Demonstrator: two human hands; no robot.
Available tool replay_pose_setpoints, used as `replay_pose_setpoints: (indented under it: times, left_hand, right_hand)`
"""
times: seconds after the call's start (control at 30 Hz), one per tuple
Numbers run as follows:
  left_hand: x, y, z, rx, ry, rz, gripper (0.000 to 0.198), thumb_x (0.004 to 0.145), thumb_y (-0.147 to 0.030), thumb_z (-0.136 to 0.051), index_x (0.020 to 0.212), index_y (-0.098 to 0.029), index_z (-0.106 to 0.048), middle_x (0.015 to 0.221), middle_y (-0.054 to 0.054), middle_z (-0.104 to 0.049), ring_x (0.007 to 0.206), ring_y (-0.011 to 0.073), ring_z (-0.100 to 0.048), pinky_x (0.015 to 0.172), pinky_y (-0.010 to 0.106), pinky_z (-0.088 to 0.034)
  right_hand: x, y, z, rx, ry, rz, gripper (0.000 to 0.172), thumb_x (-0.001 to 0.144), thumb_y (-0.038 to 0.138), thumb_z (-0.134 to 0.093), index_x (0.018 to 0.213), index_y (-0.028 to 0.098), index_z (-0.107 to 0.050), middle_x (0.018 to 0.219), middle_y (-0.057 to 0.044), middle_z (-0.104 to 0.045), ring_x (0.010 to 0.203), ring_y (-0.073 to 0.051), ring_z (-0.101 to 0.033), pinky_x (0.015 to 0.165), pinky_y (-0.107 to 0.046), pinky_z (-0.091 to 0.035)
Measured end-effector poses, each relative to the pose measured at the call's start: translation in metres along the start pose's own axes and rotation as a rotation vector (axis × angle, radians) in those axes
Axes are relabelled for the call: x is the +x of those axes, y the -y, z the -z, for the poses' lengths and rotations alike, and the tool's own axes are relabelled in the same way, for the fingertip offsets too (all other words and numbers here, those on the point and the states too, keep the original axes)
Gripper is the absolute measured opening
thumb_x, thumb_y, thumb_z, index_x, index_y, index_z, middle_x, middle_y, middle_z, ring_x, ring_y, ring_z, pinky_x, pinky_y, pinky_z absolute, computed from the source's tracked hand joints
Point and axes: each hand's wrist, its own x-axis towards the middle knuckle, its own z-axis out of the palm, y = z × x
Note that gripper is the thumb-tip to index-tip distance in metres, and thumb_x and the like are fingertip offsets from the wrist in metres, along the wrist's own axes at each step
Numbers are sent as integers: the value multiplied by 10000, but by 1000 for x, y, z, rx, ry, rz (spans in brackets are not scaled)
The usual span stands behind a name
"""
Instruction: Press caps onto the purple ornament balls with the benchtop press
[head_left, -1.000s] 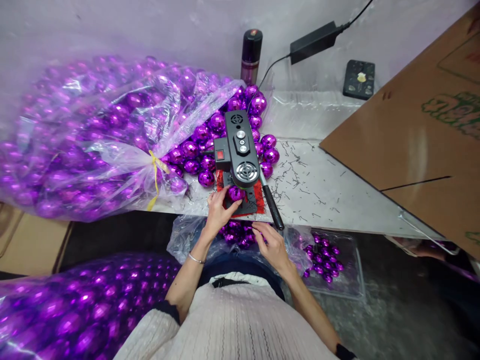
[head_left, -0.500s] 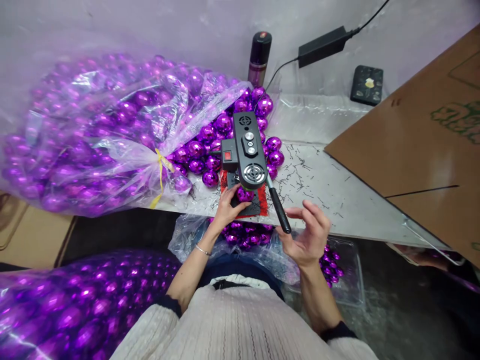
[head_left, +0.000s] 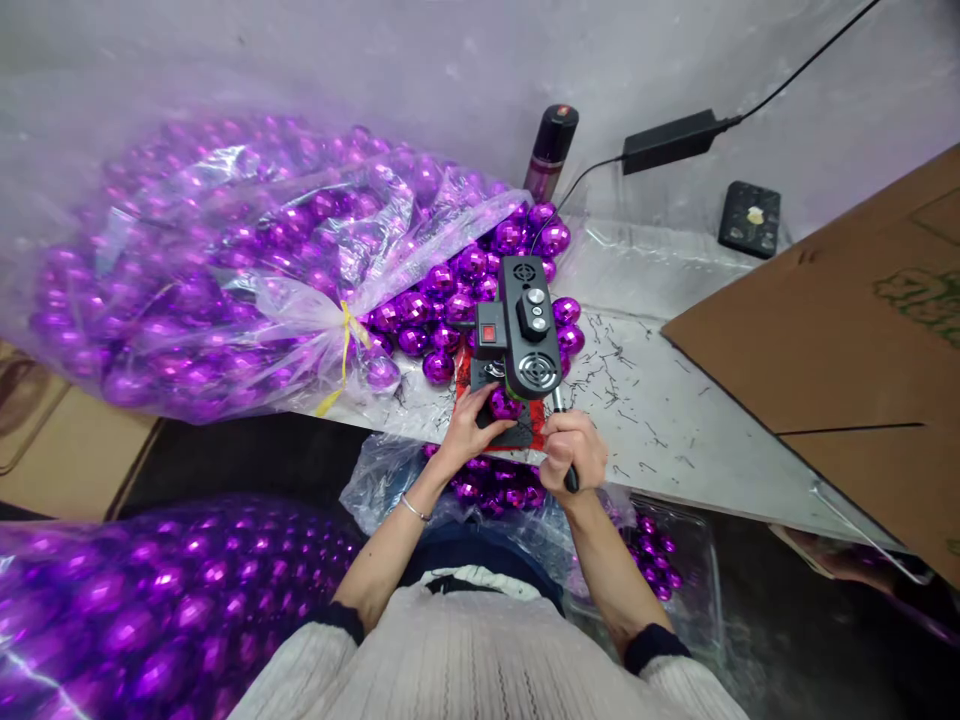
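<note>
A small black bench machine (head_left: 529,325) with a red switch stands at the table's front edge on a red mat (head_left: 537,412). Under its head sits a shiny purple mirrored ball (head_left: 505,403). My left hand (head_left: 471,428) grips this ball from the left, thumb and fingers around it. Wrapped in a fist, my right hand (head_left: 574,452) holds the machine's lever (head_left: 572,480), whose black end shows below the fist. The ball's underside is hidden. Loose purple balls (head_left: 438,366) lie behind and to the left of the machine.
A big tied plastic bag (head_left: 225,270) of purple balls fills the table's left. A cardboard box (head_left: 840,340) stands at right. Behind are a dark bottle (head_left: 551,150), a power adapter (head_left: 670,141) and a black case (head_left: 750,218). Dark bits litter the white tabletop (head_left: 637,400).
My right hand, open beside the lever before, has closed around it. My left hand stays on the ball under the machine. The whole view has shifted slightly.
</note>
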Motion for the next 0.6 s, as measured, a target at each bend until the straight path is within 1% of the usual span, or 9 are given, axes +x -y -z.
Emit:
replay_pose_setpoints:
  times: [0.1,0.23,0.37,0.6]
  left_hand:
    - [0,4,-1,79,11,-38,666,798,-367,-924,1392,-210,-668,1372,140,-755,1340,327,-686,1249,564,-436]
    - [-1,3,0,123,-3,-69,644,826,-385,-905,1396,-213,-662,1355,138,-761,1308,319,-705,1212,553,-478]
    - [-1,3,1,121,1,-66,635,834,-395,-897,1396,-214,-661,1349,136,-759,1297,316,-707,1204,555,-484]
    - [-2,6,-2,117,-9,-69,645,825,-378,-904,1402,-227,-660,1353,131,-757,1312,323,-701,1214,566,-480]
  right_hand:
    - [-11,-6,-7,30,-37,17,307,1080,274,-431,792,239,-530,764,-13,-635,619,-139,-546,586,-332,-444]
    - [-15,-9,-11,29,-77,17,309,1083,271,-426,791,237,-521,764,-10,-627,616,-136,-544,586,-336,-434]
    - [-14,-9,-14,5,-110,44,321,1089,268,-403,787,242,-508,738,3,-611,602,-132,-533,587,-332,-439]
    - [-19,-15,-18,6,-127,75,322,1094,267,-402,791,240,-510,752,9,-610,628,-129,-569,629,-326,-471]
